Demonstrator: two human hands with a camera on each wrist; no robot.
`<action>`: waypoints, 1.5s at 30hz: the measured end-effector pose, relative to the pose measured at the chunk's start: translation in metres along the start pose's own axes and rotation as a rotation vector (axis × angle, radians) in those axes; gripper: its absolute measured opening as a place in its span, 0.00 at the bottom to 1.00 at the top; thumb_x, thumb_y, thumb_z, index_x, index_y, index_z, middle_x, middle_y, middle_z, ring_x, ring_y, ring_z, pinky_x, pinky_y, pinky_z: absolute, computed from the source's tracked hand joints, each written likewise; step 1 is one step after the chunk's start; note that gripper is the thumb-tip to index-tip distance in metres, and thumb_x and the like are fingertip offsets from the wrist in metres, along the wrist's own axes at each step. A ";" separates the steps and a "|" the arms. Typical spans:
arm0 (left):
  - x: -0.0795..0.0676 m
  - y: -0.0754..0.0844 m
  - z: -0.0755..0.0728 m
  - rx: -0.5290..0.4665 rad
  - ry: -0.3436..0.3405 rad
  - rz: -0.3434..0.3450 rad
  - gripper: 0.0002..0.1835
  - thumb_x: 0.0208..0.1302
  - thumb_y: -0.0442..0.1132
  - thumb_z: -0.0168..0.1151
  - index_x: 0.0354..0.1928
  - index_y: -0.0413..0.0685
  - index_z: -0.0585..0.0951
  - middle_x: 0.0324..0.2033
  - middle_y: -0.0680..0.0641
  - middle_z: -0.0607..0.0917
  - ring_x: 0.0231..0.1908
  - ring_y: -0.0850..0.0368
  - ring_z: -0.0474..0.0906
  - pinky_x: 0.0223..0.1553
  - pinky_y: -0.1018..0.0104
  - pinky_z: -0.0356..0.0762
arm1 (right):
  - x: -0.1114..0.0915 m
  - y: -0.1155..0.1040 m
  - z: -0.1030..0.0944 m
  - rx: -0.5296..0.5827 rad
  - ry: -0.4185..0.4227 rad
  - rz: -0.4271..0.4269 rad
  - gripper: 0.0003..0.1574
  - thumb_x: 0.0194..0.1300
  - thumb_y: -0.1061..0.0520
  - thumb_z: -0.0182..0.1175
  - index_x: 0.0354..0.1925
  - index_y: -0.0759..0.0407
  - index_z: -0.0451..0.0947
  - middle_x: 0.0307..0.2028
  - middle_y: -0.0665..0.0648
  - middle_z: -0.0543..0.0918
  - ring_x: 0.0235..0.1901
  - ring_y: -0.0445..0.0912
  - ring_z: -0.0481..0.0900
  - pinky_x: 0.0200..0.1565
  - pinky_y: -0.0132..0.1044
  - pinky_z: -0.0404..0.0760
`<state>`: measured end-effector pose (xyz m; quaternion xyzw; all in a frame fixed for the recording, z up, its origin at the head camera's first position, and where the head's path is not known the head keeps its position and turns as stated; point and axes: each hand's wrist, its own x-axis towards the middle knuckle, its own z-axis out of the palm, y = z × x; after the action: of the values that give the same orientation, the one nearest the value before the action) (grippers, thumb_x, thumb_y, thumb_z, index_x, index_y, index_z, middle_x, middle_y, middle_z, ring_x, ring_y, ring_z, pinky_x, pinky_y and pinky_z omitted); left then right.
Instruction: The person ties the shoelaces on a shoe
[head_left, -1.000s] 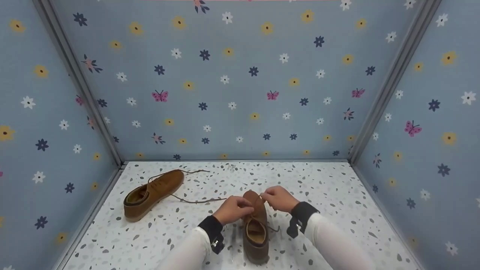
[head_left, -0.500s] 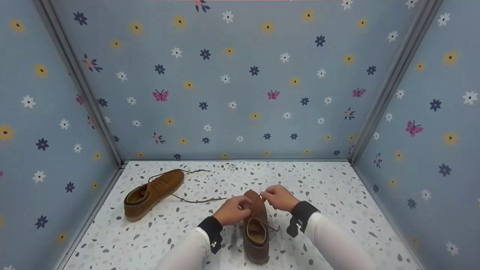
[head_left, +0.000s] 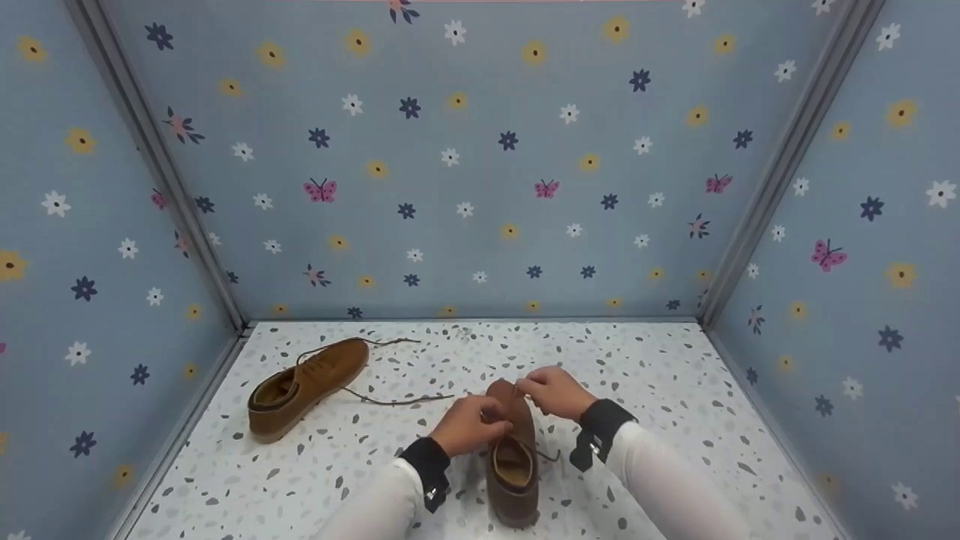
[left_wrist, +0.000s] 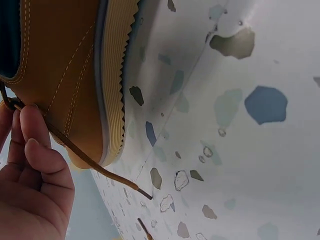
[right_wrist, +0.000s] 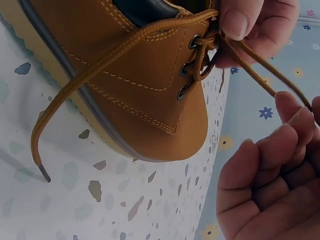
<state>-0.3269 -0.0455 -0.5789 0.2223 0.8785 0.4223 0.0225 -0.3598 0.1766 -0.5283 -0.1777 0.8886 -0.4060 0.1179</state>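
Observation:
A brown lace-up shoe (head_left: pixel 513 487) stands on the speckled surface, toe pointing away, between both hands. My left hand (head_left: pixel 466 426) pinches its shoelace (left_wrist: pixel 82 155) close to the lacing, as the left wrist view shows. Two strands of lace (right_wrist: pixel 260 72) run from there to my right hand (head_left: pixel 556 393), whose fingertips pinch them. These strands look taut in the right wrist view. One loose lace end with a dark tip hangs over the shoe's side. In the head view the fingers hide most of the lacing.
A second brown shoe (head_left: pixel 307 390) stands at the left with its laces loose, one trailing towards the left hand. Flower-patterned blue panels (head_left: pixel 480 165) enclose the terrazzo-look surface (head_left: pixel 637 480) at the back and both sides.
My right hand has moved slightly left and away from me, over the toe. The left hand has shifted a little, its fingers now lower over the lacing. Both shoes stay put.

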 end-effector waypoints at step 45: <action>-0.005 -0.010 -0.005 -0.282 -0.009 -0.147 0.08 0.66 0.40 0.70 0.36 0.42 0.84 0.35 0.48 0.88 0.32 0.63 0.81 0.36 0.65 0.83 | -0.022 0.027 0.031 -0.047 -0.135 -0.119 0.09 0.62 0.52 0.76 0.36 0.51 0.84 0.31 0.43 0.83 0.30 0.35 0.78 0.34 0.30 0.78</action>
<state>-0.3270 -0.0566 -0.5844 0.1536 0.8243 0.5378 0.0882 -0.3347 0.1806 -0.5671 -0.2599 0.8757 -0.3787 0.1489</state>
